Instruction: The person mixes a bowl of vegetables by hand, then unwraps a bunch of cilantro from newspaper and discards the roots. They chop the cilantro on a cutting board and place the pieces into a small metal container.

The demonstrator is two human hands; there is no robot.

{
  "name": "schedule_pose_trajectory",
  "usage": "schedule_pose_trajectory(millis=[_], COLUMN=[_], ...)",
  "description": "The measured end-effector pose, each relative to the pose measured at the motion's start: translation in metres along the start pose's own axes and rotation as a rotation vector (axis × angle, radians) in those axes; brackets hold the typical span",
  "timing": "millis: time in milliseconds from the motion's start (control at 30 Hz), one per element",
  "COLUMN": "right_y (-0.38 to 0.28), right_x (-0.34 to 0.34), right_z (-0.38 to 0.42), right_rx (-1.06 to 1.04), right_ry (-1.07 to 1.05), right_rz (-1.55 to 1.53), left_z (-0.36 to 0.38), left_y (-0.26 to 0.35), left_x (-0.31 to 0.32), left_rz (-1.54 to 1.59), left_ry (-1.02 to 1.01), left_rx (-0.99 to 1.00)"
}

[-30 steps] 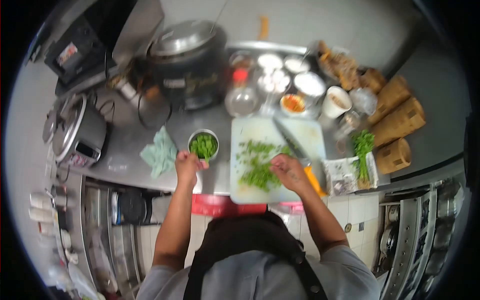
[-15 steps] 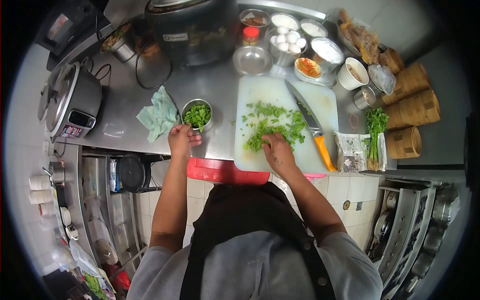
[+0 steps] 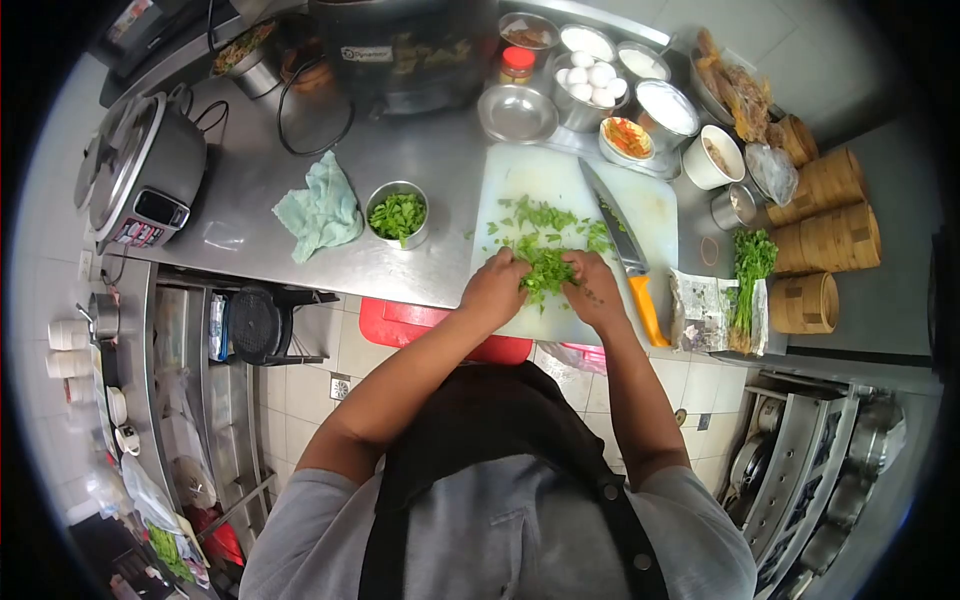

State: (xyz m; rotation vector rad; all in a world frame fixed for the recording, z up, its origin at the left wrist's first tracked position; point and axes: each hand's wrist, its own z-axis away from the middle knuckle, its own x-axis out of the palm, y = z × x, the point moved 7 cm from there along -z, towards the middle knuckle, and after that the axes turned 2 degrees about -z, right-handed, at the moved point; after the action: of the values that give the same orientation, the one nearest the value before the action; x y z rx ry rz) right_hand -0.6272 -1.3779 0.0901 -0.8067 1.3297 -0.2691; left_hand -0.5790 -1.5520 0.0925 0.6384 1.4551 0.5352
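Observation:
Both hands are over the white cutting board (image 3: 645, 200), gathered around a pile of chopped green herbs (image 3: 544, 272). My left hand (image 3: 494, 284) closes on the pile from the left, and my right hand (image 3: 594, 286) closes on it from the right; leaves show between them. More chopped leaves (image 3: 540, 214) are scattered farther back on the board. To the right of my hands lies a large knife (image 3: 625, 235) with an orange handle. A metal cup (image 3: 420, 232) full of chopped herbs stands on the steel counter, left of the board.
A pale green cloth (image 3: 322, 210) lies left of the cup. Behind the board stand a metal dish (image 3: 518, 114), a bowl of eggs (image 3: 590, 82) and several other containers. Uncut herbs (image 3: 752, 270) rest on newspaper at right, near bamboo steamers (image 3: 805, 303). A rice cooker (image 3: 150, 170) is at far left.
My left hand has moved right, from beside the metal cup to the herbs on the board. My right hand has shifted slightly right, and the leaves are now bunched between both hands.

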Motion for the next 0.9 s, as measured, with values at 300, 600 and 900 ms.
schedule_pose_trajectory(millis=[300,600,900], right_y=[-0.025,-0.046,-0.046], right_x=[-0.028,-0.016,0.023], right_z=[-0.009,-0.004,-0.023], right_rx=[0.002,-0.062,-0.191], right_ry=[-0.047,-0.114,-0.165], right_rz=[-0.407,0.046,0.168], left_z=[-0.025,-0.026,-0.006], left_y=[-0.017,0.017,-0.025], left_x=[-0.004,-0.032,-0.089], left_rz=[0.444,0.503,0.502], left_ry=[-0.007,-0.114,0.298], left_rx=[-0.156,-0.098,-0.132])
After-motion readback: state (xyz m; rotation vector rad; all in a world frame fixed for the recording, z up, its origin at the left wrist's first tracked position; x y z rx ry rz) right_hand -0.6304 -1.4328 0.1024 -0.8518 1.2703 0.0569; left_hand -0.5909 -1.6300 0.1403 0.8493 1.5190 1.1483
